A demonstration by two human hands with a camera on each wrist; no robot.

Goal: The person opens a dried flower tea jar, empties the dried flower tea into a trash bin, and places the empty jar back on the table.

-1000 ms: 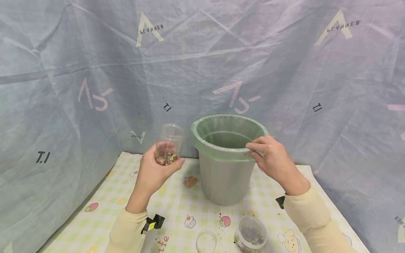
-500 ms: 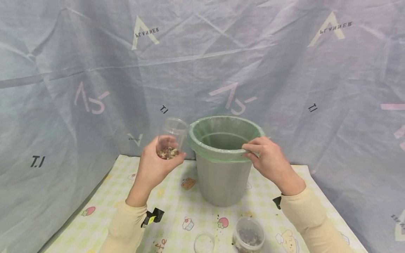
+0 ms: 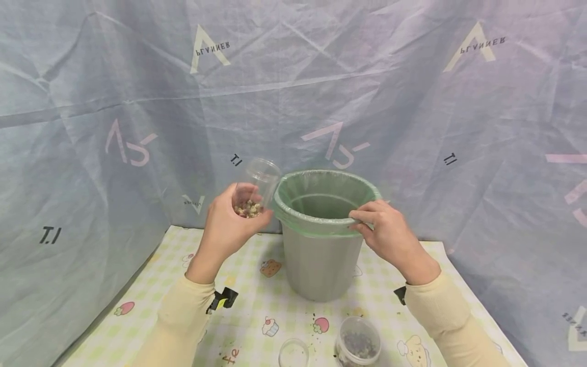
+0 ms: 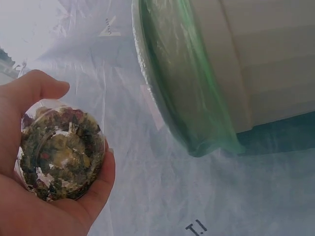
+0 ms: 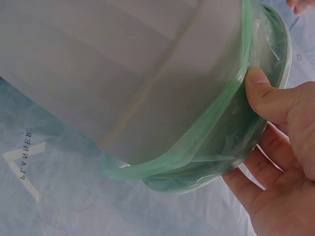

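My left hand (image 3: 229, 216) grips a clear plastic jar (image 3: 263, 178) just left of the bin, its mouth leaning toward the bin's rim. Dried flower buds and leaves (image 4: 61, 152) lie in the bottom of the jar, seen through its base in the left wrist view. A grey trash bin (image 3: 321, 265) stands upright, lined with a green bag (image 3: 316, 229) folded over the rim. My right hand (image 3: 387, 229) pinches the bin's rim and the bag at the near right, thumb outside and fingers over the edge, as the right wrist view (image 5: 290, 132) shows.
A second clear tub (image 3: 359, 341) with dark dried bits stands at the table's front. Beside it lies a round clear lid (image 3: 294, 354). Crumbs are scattered on the checked tablecloth (image 3: 247, 306). A grey-blue cloth (image 3: 275, 76) hangs behind and at the sides.
My left hand has raised the jar and brought it rightward to the bin's rim, tilting it more to the right. The right hand keeps its hold on the rim.
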